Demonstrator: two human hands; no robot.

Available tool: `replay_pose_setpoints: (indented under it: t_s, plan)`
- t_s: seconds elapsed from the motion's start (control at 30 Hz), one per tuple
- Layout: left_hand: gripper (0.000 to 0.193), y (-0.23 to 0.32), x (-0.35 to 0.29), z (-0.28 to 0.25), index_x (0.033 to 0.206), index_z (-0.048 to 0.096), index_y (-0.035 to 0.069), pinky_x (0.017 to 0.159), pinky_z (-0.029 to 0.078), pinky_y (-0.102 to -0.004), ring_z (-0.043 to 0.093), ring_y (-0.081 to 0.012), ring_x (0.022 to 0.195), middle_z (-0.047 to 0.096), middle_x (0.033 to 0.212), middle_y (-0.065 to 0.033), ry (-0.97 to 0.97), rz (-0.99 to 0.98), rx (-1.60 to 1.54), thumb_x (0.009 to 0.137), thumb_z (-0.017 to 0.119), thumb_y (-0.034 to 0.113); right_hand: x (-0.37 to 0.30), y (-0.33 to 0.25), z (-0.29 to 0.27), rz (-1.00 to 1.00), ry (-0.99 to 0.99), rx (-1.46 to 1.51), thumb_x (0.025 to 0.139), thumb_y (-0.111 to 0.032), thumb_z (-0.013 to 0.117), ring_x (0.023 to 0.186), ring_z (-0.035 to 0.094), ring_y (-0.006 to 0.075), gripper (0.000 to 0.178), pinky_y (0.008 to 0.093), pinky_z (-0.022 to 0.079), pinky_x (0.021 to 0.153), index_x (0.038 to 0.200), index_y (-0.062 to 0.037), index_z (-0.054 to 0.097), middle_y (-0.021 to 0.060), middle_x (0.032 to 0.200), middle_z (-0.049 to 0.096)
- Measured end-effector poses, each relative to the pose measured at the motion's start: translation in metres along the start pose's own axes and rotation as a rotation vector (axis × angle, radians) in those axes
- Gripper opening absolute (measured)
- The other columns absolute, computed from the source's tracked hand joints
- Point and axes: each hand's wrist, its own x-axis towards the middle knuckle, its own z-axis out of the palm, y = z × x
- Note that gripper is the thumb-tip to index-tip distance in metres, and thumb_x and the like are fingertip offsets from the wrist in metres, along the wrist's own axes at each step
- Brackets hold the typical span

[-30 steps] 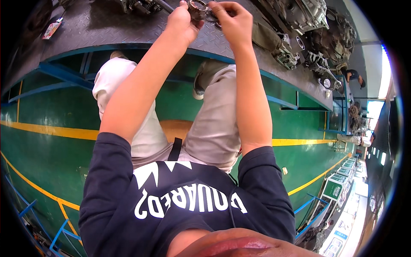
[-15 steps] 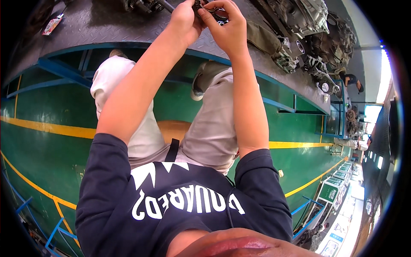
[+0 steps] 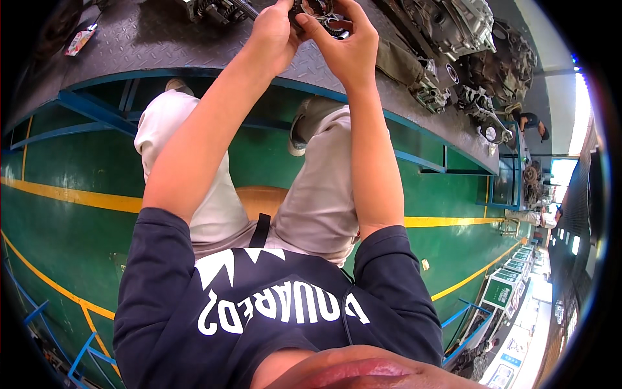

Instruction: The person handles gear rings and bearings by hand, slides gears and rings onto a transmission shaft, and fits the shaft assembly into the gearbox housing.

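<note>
Gear part point(image 3: 317, 11) sits between my hands over the worktop's point(image 3: 129, 45) near edge: left hand point(image 3: 275, 32) and right hand point(image 3: 346, 42) both closed on it.

grey checker-plate bench point(image 3: 129, 45) | gearbox housings point(image 3: 460, 26) at right | small packet point(image 3: 81, 40) far left | green floor point(image 3: 58, 162), yellow lines

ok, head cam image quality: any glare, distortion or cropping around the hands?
Head view: strong fisheye bend, the bench edge curves; blown-out daylight at the right rim; both hands and the metal part sit at the top edge, partly cropped but fairly sharp.
</note>
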Motion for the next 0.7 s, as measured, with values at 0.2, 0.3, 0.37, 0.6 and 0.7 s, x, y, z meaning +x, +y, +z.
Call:
replay_pose_setpoints:
  t_s: [0.2, 0.3, 0.37, 0.6, 0.7]
  plan:
    - [0.037, 0.004, -0.007, 0.004, 0.119, 0.062, 0.001, 0.094, 0.056, -0.0388, 0.069, -0.0233, 0.101, 0.071, 0.111, -0.0116, 0.012, 0.010, 0.050, 0.113, 0.037, 0.027, 0.000, 0.000, -0.001, 0.037, -0.040, 0.023, 0.082, -0.017, 0.087, 0.100, 0.069, 0.0134, 0.057, 0.0278, 0.055, 0.085, 0.131, -0.0001, 0.065, 0.0087, 0.112, 0.074]
    - [0.038, 0.006, -0.008, 0.004, 0.120, 0.062, 0.001, 0.094, 0.056, -0.0386, 0.069, -0.0234, 0.101, 0.072, 0.111, -0.0119, 0.013, 0.007, 0.061, 0.113, 0.037, 0.027, 0.000, 0.002, -0.001, 0.013, -0.041, 0.042, 0.080, -0.016, 0.088, 0.100, 0.069, 0.0138, 0.058, 0.0278, 0.056, 0.085, 0.131, -0.0005, 0.065, 0.0083, 0.112, 0.074]
    - [0.038, 0.007, -0.008, 0.003, 0.120, 0.062, 0.000, 0.095, 0.056, -0.0384, 0.069, -0.0232, 0.102, 0.072, 0.111, -0.0120, 0.000, 0.005, 0.060, 0.113, 0.037, 0.028, 0.000, 0.000, -0.003, 0.008, -0.067, 0.030, 0.078, -0.016, 0.090, 0.101, 0.069, 0.0144, 0.060, 0.0285, 0.056, 0.085, 0.131, -0.0007, 0.064, 0.0082, 0.113, 0.073]
    - [0.036, 0.009, -0.008, -0.008, 0.112, 0.065, 0.004, 0.087, 0.055, -0.0349, 0.068, -0.0191, 0.095, 0.072, 0.103, -0.0084, -0.031, 0.035, 0.114, 0.113, 0.039, 0.029, 0.000, -0.002, -0.004, -0.108, -0.069, 0.024, 0.075, -0.014, 0.091, 0.099, 0.069, 0.0150, 0.062, 0.0293, 0.056, 0.086, 0.130, -0.0019, 0.064, 0.0076, 0.113, 0.070]
    - [0.035, 0.011, -0.009, -0.010, 0.109, 0.065, 0.005, 0.083, 0.054, -0.0338, 0.067, -0.0175, 0.091, 0.072, 0.099, -0.0063, -0.068, 0.043, 0.121, 0.113, 0.039, 0.029, -0.002, -0.006, -0.005, -0.093, -0.072, -0.013, 0.075, -0.013, 0.090, 0.099, 0.069, 0.0165, 0.061, 0.0295, 0.056, 0.085, 0.129, -0.0027, 0.065, 0.0085, 0.116, 0.068]
